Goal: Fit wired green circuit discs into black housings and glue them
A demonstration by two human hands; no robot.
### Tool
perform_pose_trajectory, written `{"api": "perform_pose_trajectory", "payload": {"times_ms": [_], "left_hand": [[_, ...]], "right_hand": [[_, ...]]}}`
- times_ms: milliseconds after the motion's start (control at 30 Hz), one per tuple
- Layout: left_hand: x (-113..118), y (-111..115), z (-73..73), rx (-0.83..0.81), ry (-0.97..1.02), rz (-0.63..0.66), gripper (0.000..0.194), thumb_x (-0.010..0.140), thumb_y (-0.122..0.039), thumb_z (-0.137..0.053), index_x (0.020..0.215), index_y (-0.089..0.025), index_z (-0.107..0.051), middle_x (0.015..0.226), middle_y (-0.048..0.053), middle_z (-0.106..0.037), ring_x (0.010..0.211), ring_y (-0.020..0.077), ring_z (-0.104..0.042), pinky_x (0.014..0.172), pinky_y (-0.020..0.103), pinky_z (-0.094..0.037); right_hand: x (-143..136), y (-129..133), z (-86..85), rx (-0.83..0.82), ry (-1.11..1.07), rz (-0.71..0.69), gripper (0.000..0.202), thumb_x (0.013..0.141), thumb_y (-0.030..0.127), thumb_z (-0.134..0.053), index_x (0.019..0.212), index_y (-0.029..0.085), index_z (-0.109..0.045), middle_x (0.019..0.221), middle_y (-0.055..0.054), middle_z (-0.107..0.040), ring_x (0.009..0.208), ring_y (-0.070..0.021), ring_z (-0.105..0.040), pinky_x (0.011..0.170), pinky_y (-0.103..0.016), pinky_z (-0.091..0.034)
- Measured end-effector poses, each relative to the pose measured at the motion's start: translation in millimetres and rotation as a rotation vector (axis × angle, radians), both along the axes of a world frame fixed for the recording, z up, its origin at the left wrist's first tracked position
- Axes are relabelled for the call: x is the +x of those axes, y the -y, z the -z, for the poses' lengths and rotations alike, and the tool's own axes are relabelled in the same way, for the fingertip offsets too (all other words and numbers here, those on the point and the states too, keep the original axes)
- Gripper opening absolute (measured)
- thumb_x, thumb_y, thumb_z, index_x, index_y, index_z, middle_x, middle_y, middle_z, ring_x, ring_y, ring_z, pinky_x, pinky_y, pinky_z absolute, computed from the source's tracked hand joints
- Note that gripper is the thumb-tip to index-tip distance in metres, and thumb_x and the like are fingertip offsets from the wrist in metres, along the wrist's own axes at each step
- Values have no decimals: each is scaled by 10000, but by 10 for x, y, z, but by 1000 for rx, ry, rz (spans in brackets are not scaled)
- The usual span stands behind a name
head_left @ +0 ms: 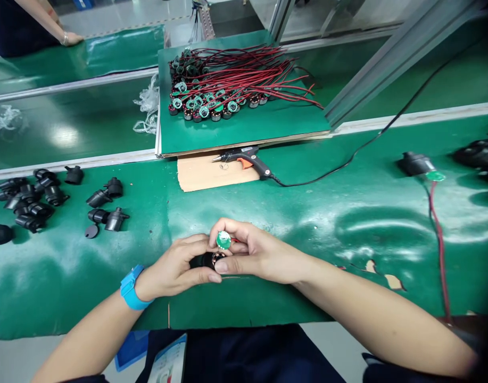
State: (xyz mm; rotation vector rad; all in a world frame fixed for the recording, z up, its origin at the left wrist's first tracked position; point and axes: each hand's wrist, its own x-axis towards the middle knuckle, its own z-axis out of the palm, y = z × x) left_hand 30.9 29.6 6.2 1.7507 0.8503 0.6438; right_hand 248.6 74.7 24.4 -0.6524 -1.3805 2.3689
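Fingers and thumb of my left hand [175, 268] are wrapped round a black plastic housing [201, 260] low over the front of the bench. Close against it, my right hand [254, 252] is closed on a small motor [217, 259] with copper windings, at the mouth of the housing. A round green circuit board [223, 240] with a red wire sits between the right fingers, just above the motor. How far the motor sits inside the housing is hidden by my fingers. A blue wrist strap [132, 287] is on my left wrist.
Several motors with red wires [228, 85] lie on a raised green board. Before it, a hot glue gun [249, 159] rests on cardboard [196, 173], its black cord trailing right. Black housings [28, 199] lie left; a wired unit [417, 164] lies right. A person's hand [71, 39] shows beyond.
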Motion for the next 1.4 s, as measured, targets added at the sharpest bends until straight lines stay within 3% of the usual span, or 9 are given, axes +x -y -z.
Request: {"api": "perform_pose_trajectory", "payload": {"times_ms": [100,200,300,533,700,867,1067,1267,1400], "left_hand": [[-15,-3,22,1,-6,-56,376,877,-428,-747,1174,-218,-651,1033,57,-667,944,193,-626,862,310,-485],[-10,7,24,-71,37,-128,431,824,-348,-817,1167,-223,-587,1024,31,-676,897,159,-635,801,262,-492],[2,25,27,-139,44,-152,313,879,-289,-760,1107,-211,-561,958,13,-661,827,129,-616,756,238,-495],[4,13,84,-112,111,-127,323,876,-276,-756,1178,-212,-661,1179,103,-574,1054,209,-615,911,345,-550],[-37,1,65,-132,162,-151,404,866,-236,-768,1255,-305,-683,1128,65,-582,979,162,-625,890,299,-557],[-36,1,76,-97,130,-170,386,845,-244,-791,1219,-268,-699,1078,65,-600,974,172,-625,875,299,-559],[-40,-14,103,-66,122,-223,384,870,-251,-766,1244,-280,-687,1105,73,-607,989,177,-643,886,313,-564],[-28,-23,126,10,51,-241,367,847,-304,-791,1194,-227,-698,1059,83,-659,953,193,-659,854,333,-568],[-23,-48,139,192,-20,-323,344,839,-338,-798,1158,-241,-712,1096,98,-736,1146,273,-654,1002,448,-513]], "right_hand": [[16,-33,39,2,-17,15,373,862,315,-771,1108,206,-513,723,91,-445,606,-60,-369,556,-190,-324],[86,-66,-28,209,81,82,279,927,343,-695,1132,201,-570,760,67,-457,633,-72,-368,575,-210,-328],[146,-68,-128,457,214,161,189,1001,349,-576,1083,196,-649,789,30,-533,677,-91,-444,614,-233,-371],[150,-56,-174,797,324,189,209,995,324,-584,1132,237,-716,823,7,-591,687,-101,-518,638,-240,-409],[192,-82,-199,837,361,245,188,982,300,-601,1097,216,-725,807,-1,-615,692,-106,-527,634,-235,-410],[172,-50,-216,844,326,237,209,989,297,-585,1124,220,-724,785,16,-592,631,-82,-489,577,-218,-380],[184,-60,-184,819,443,196,175,977,302,-578,1039,207,-710,617,66,-422,540,-85,-354,524,-234,-314],[135,-37,-180,841,342,153,240,997,257,-533,1190,228,-672,858,-1,-626,696,-110,-528,620,-240,-409],[126,-61,-137,788,328,169,327,957,202,-556,1279,230,-607,835,18,-588,670,-105,-509,603,-238,-413]]}}
